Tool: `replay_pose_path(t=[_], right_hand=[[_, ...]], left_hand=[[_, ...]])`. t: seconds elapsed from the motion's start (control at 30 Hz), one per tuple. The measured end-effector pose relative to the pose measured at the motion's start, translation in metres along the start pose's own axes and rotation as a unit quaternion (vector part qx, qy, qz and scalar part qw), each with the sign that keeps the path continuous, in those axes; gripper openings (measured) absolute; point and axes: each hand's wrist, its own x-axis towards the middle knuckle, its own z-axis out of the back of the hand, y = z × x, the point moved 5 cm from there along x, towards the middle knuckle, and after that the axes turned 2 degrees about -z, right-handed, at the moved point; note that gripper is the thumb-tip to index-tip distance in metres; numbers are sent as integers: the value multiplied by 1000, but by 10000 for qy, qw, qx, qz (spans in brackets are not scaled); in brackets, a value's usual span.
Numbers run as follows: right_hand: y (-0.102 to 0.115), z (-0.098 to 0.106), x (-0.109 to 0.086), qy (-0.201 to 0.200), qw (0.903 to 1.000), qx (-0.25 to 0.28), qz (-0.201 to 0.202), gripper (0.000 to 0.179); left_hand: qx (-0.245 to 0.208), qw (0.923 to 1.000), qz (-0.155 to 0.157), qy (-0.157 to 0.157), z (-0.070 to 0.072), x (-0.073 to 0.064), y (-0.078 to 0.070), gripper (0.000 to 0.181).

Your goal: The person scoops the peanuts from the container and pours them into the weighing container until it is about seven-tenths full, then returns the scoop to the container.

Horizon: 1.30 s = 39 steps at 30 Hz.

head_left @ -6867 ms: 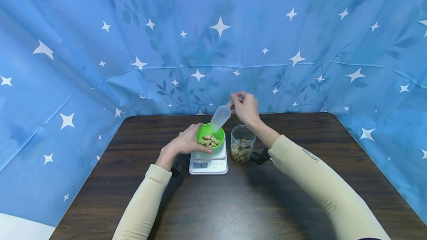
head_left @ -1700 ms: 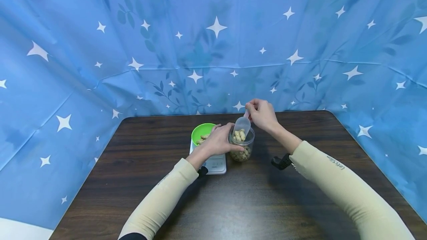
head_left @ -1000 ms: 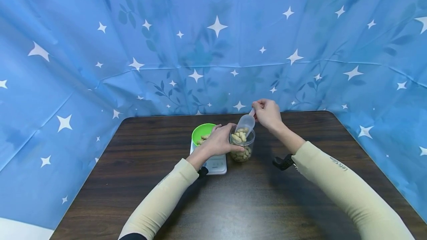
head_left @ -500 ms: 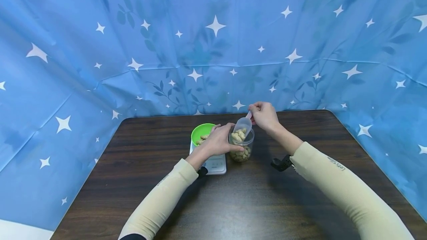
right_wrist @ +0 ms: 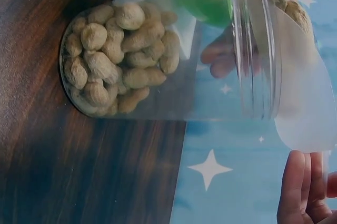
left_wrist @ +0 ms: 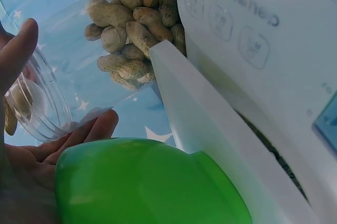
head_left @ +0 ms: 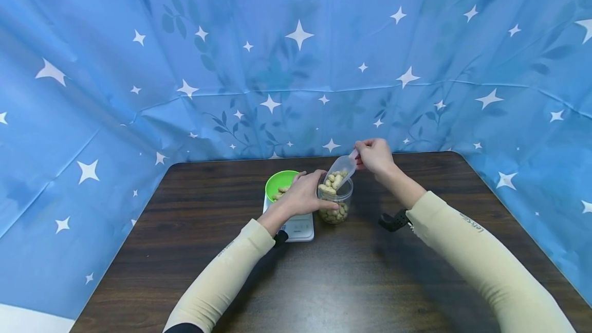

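Observation:
My left hand (head_left: 302,195) holds a clear plastic jar (right_wrist: 179,98) near its rim, thumb on one side and fingers on the other. Peanuts in shells (right_wrist: 113,58) fill its lower part. With its fingertips my right hand (head_left: 375,155) pinches the handle of a translucent scoop (head_left: 348,164). Loaded with several peanuts (head_left: 334,183), the scoop slants over the jar's mouth. Left of the jar, a green bowl (head_left: 277,181) with peanuts sits on a white kitchen scale (head_left: 301,230). My left hand hides part of both, and the display is not readable.
The dark wooden table (head_left: 208,189) extends to both sides and toward me. Behind its far edge hangs a blue curtain (head_left: 259,71) with white stars. The jar stands close beside the scale.
Since the oldest frame, my left hand has moved from the bowl to the jar. The scoop has gone from above the bowl to the jar and now carries peanuts; lately it shifted slightly up and right.

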Motion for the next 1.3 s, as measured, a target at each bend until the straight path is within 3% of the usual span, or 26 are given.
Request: replay_pose_path(t=[0.6, 0.87, 1.1, 1.3], right_hand=[[-6, 17, 9, -185, 9986, 480, -160, 42], [0, 17, 10, -40, 9944, 1032, -220, 37], [6, 20, 12, -169, 9933, 1129, -172, 38], [7, 17, 13, -210, 9923, 1215, -152, 35]], left_hand=[[33, 9999, -108, -53, 1, -1, -1, 91], [-52, 9996, -261, -97, 3, -2, -2, 92], [-117, 9996, -98, -217, 13, -8, 3, 99], [-292, 9992, 68, -270, 27, -19, 16, 94]])
